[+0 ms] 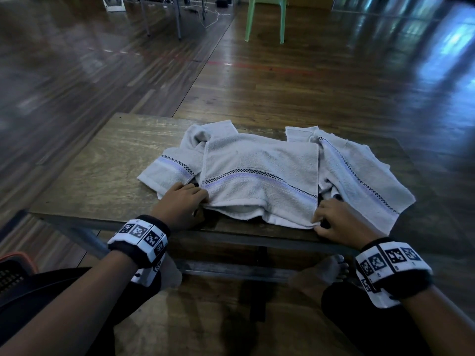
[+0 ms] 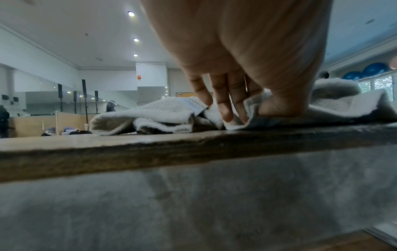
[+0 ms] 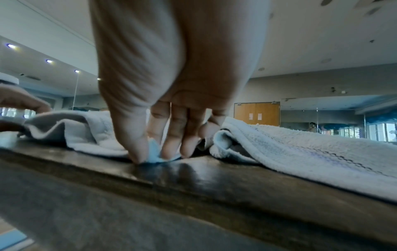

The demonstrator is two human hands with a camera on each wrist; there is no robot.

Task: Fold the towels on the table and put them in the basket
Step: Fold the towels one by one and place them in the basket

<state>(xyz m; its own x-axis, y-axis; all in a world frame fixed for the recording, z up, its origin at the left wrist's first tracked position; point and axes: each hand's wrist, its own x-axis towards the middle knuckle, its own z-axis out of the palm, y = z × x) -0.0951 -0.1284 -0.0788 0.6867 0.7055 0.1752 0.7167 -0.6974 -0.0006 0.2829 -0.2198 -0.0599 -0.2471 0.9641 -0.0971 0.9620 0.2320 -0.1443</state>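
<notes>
So there's a low wooden table point(image 1: 108, 160) in the middle of the head view with a pile of white towels on it, all with that lilac stripe and little black checkered trim. The middle towel point(image 1: 259, 173) sits on top, spread fairly flat, and both hands are on its near edge. Left hand point(image 1: 181, 204) is at the towel's lower-left corner: in the left wrist view the thumb point(image 2: 281, 105) and fingers point(image 2: 225, 108) are curled down and pinching the cloth edge against the tabletop. Right hand point(image 1: 336, 222) is at the lower-right corner doing the same thing, with thumb and fingertips point(image 3: 171, 149) nipping a small fold of fabric right at the table's front edge.

Another towel point(image 1: 169, 170) pokes out from under the middle one toward the left of the frame, kind of bunched. A third towel point(image 1: 359, 176) lies draped to the right, its stripe running diagonally, partly tucked under the middle one too.

The basket point(image 1: 12, 271) is just barely visible at the lower-left edge of the head view, dark mesh with an orange rim, down beside the person's knee, well apart from the towels.

Background stuff: shiny wood floor, and a green plastic chair point(image 1: 266, 16) at the top of the frame.
</notes>
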